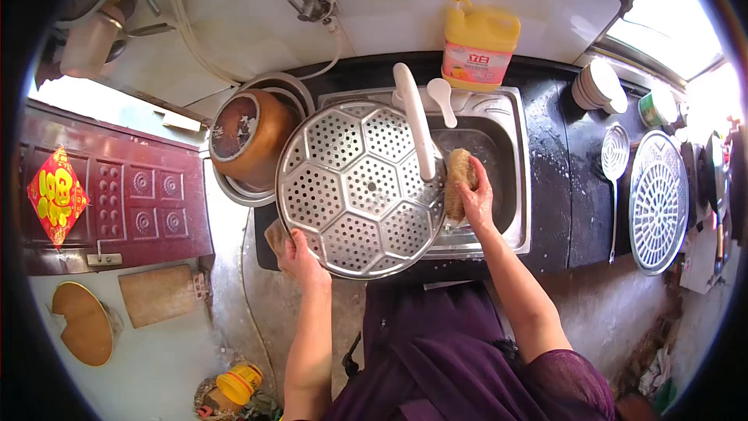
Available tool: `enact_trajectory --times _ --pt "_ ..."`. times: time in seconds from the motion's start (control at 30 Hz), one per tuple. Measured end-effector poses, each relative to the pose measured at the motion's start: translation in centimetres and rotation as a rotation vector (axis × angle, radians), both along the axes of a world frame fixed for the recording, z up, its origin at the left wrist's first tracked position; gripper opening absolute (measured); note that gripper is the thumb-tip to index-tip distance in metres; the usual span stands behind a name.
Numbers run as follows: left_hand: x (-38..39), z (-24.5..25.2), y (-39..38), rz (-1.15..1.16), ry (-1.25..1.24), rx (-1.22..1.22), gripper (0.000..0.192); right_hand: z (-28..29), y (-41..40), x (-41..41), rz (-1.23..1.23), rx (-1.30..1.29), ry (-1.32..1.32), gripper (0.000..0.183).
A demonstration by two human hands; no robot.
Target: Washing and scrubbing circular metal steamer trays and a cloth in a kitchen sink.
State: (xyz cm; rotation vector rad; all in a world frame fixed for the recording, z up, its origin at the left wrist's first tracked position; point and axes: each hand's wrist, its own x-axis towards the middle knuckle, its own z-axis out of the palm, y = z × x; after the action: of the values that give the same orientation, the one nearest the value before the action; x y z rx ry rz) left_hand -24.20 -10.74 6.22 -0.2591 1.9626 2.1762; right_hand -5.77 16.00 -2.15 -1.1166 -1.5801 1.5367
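Observation:
A round metal steamer plate (pixel 371 187) with many small holes lies over the left part of the steel sink (pixel 523 187), under the white faucet (pixel 414 117). My left hand (pixel 302 261) grips its lower left rim; a tan cloth or sponge (pixel 274 240) shows beside those fingers, and how it is held cannot be told. My right hand (pixel 478 199) holds a brown fibrous loofah (pixel 460 184) at the plate's right rim, over the sink basin. A white spoon (pixel 441 102) lies on the sink's back ledge.
An upturned brown pot (pixel 251 134) and metal basins (pixel 286 85) stand left of the plate. Behind the sink is a yellow detergent jug (pixel 480 41). On the black counter at right are stacked bowls (pixel 596 85), a slotted ladle (pixel 615 152) and an oval drain rack (pixel 660 202).

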Motion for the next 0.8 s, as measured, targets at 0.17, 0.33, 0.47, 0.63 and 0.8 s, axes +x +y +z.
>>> enact_trajectory --times 0.17,0.33,0.47,0.63,0.8 --pt "1.3 -0.7 0.4 -0.103 -0.133 -0.036 0.032 -1.6 3.4 0.4 -0.02 -0.047 0.152 0.062" --pt "1.6 -0.6 2.4 -0.483 -0.244 0.091 0.012 3.8 5.5 -2.9 0.116 -0.146 0.153 0.064" --pt "3.3 -5.3 4.4 -0.434 -0.3 -0.005 0.01 3.7 5.6 -3.8 0.11 -0.289 0.258 0.063" --pt "4.3 -6.8 5.6 -0.339 -0.315 0.135 0.015 3.0 5.7 -1.4 0.215 -0.174 0.2 0.062" --pt "3.8 -6.4 7.5 -0.252 -0.46 0.182 0.034 -4.3 7.4 1.6 0.117 0.147 -0.376 0.054"
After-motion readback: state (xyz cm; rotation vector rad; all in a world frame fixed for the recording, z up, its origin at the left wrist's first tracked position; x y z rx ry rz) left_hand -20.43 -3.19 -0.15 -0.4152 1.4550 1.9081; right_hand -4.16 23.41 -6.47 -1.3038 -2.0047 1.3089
